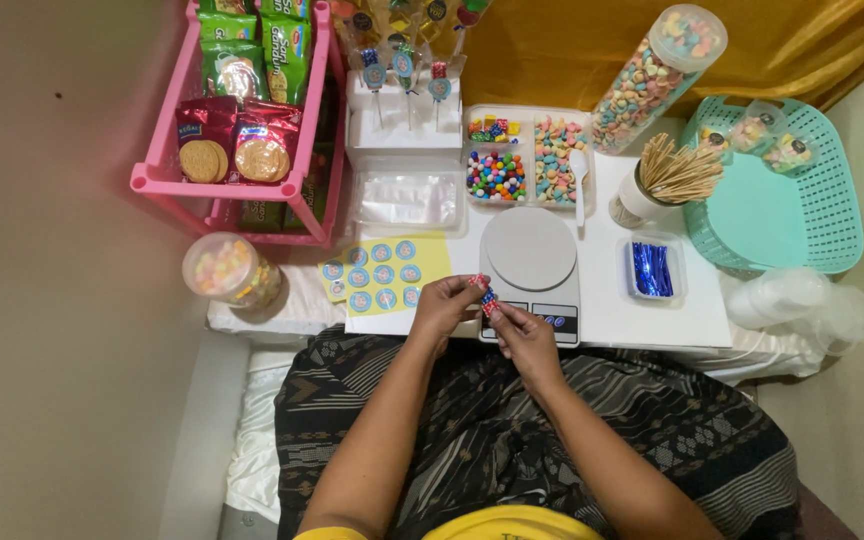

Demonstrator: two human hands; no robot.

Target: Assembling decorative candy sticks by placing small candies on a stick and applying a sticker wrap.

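My left hand point(444, 305) and my right hand point(524, 334) meet just in front of a white kitchen scale point(532, 262) at the near edge of the low white table point(652, 310). Between the fingertips of both hands is a small packet of colourful candy point(485, 296), with what looks like a blue twist tie around it. To the left of my left hand lies a yellow sheet of round stickers point(384, 272). My forearms reach forward over my lap, which is covered in dark patterned cloth.
Behind the scale are a divided tray of candies point(527, 160) with a white spoon, a stack of clear bags point(407, 200) and a lollipop stand point(404, 110). A cup of wooden sticks point(667, 180), blue twist ties point(651, 268), a teal basket point(782, 190), candy jars and a pink snack rack point(237, 120) surround them.
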